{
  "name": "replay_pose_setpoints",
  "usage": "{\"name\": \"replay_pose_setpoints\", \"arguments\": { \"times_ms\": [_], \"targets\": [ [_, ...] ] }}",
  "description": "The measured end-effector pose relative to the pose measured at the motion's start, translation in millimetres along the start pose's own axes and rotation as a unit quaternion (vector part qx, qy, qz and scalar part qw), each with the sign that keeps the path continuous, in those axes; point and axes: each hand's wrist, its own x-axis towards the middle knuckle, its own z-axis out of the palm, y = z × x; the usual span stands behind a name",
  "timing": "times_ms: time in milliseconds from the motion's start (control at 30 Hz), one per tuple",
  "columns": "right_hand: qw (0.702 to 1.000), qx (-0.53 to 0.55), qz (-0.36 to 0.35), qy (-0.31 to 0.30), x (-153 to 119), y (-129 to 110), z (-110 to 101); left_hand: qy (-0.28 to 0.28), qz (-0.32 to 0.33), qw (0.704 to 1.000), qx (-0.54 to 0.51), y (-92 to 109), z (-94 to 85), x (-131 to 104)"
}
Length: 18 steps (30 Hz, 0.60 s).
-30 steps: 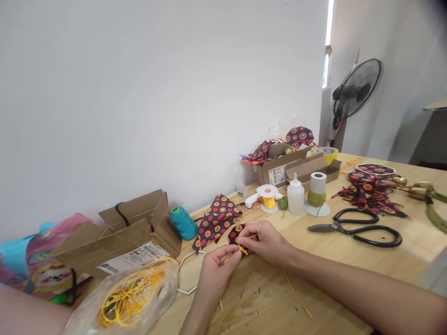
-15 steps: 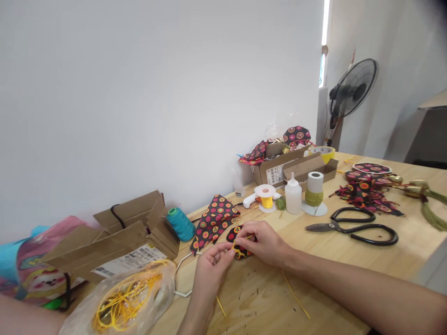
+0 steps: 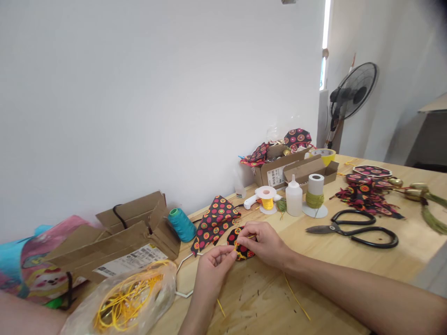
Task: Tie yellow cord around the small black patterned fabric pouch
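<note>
A dark rounded fabric piece with red and yellow flower prints (image 3: 246,252) lies on the wooden table between my hands. My left hand (image 3: 216,263) pinches yellow cord (image 3: 236,249) at the near left edge of the piece. Over its upper right side, my right hand (image 3: 261,242) is closed, thumb and forefinger together on the same cord. Loose cord ends hang below both hands. Just behind lies a larger folded cloth in a matching print (image 3: 217,222). A white polygonal frame (image 3: 184,294) sits left of my left hand, partly covered.
Black-handled scissors (image 3: 352,228) lie at right, near a glue bottle (image 3: 294,197), a yellow cord spool (image 3: 267,200) and a green cord roll (image 3: 314,197). At left are a teal thread cone (image 3: 182,225), a cardboard box (image 3: 139,232) and a plastic bag of yellow cord (image 3: 122,298).
My hands have shifted slightly apart at the cord, and more of the printed fabric piece shows between them. The camera view has tipped up a little.
</note>
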Motion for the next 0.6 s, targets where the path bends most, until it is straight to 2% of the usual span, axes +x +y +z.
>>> {"name": "replay_pose_setpoints", "arguments": {
  "times_ms": [333, 600],
  "targets": [
    [0.999, 0.022, -0.025, 0.0, 0.0, 0.8, 0.6, 0.01, 0.002, 1.0, -0.005, -1.8, -3.1, 1.3],
    [0.999, -0.001, -0.039, -0.012, -0.3, -4.8, -2.0, -0.007, -0.001, 1.0, -0.014, -2.2, -2.9, 2.2]
  ]
}}
